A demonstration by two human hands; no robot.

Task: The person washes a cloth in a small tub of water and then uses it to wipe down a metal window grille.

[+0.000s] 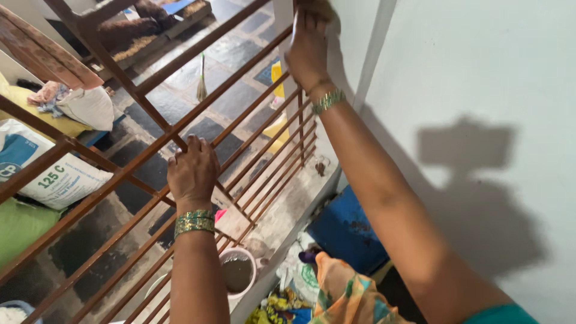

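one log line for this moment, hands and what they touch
left hand: gripping brown metal railing bar | right hand: pressed on pale painted wall | below: white bucket

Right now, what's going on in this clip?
A person stands at a brown metal railing beside a pale wall, looking down over it. The left hand grips one of the railing's bars, with bangles on the wrist. The right hand is raised and pressed against the wall near its corner; whether it holds anything cannot be told. Below, on the ledge, sits a white bucket of grey liquid, with a blue container by the wall. A printed sack lies on the floor beyond the railing.
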